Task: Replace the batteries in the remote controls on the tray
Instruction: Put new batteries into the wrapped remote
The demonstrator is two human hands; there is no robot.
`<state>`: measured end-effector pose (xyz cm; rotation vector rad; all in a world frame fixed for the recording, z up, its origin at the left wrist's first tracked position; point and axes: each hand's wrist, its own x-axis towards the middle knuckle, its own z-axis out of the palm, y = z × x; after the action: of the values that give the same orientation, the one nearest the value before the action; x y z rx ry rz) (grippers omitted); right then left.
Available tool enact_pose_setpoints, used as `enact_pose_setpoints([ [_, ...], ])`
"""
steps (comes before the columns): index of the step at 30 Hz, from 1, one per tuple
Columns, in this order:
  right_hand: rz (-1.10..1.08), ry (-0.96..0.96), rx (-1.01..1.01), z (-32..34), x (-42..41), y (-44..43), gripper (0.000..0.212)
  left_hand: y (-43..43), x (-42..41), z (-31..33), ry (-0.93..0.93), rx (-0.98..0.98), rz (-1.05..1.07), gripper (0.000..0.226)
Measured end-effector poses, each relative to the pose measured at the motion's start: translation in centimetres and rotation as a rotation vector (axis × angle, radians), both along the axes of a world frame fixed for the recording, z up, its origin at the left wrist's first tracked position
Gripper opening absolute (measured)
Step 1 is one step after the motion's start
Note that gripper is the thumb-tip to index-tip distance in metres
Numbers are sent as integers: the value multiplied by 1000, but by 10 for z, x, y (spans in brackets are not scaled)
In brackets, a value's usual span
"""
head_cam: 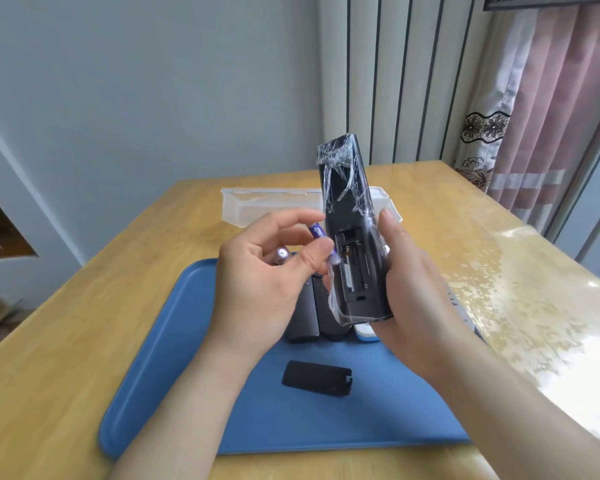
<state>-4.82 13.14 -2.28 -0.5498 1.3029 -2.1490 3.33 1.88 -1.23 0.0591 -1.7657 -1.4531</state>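
Spotter: Two bare forearms [194, 393] fill the bottom edge of the frame, over the yellow wooden table [49, 393]. At lower centre on it lies the flat blue plastic tray [174, 393].

Checker: And the hands?

Spotter: The right hand [413, 275] has its fingers wrapped round the long black remote control [347, 202], which is covered in crinkled clear film. It is held upright at centre with its back to the camera, and its open battery bay [354, 268] looks empty. The left hand [267, 268], just left of it, pinches two small purple cylindrical batteries [316, 232], one tip right at the bay's edge.

Checker: What could go wrong?

Spotter: The film is the biggest worry. A loose flap hangs beside the bay and could get trapped under a cell, spoiling contact. Next, the spare cell sits in the same fingers. It could slip and drop among the two dark remotes [303, 317] and the white remote [366, 333] lying on the tray below. A cell could also go in the wrong way round. The smallest risk is the black rectangular battery cover [316, 377], which lies loose on the tray's near part, where a wrist could easily knock it.
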Motion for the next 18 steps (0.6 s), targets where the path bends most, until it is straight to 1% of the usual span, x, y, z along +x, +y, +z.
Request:
enact_pose_setpoints([
  [1,-9,6,2,0,0,0,48,4,-1,-2,1,-55,38,26],
  [3,-43,22,19,-2,0,-1,46,8,0,-5,-6,-227,145,25],
  [5,-84,24,37,-4,-2,-2,45,7,1,-6,22,-470,221,16],
  [7,-111,29,39,-5,-4,-2,44,4,1,-9,70,-721,234,7],
  [9,-127,31,46,-6,-5,-2,44,1,1,-10,85,-848,212,4],
  [11,-116,21,22,-6,-5,-2,43,0,2,-9,61,-906,182,6],
  [13,-106,15,5,-7,-5,-2,42,0,3,-8,11,-925,143,11],
  [15,-108,12,-10,-8,-6,-1,40,0,3,-8,-27,-898,111,14],
  [18,-104,23,-5,-9,-6,-1,39,2,1,-10,-79,-801,61,16],
])
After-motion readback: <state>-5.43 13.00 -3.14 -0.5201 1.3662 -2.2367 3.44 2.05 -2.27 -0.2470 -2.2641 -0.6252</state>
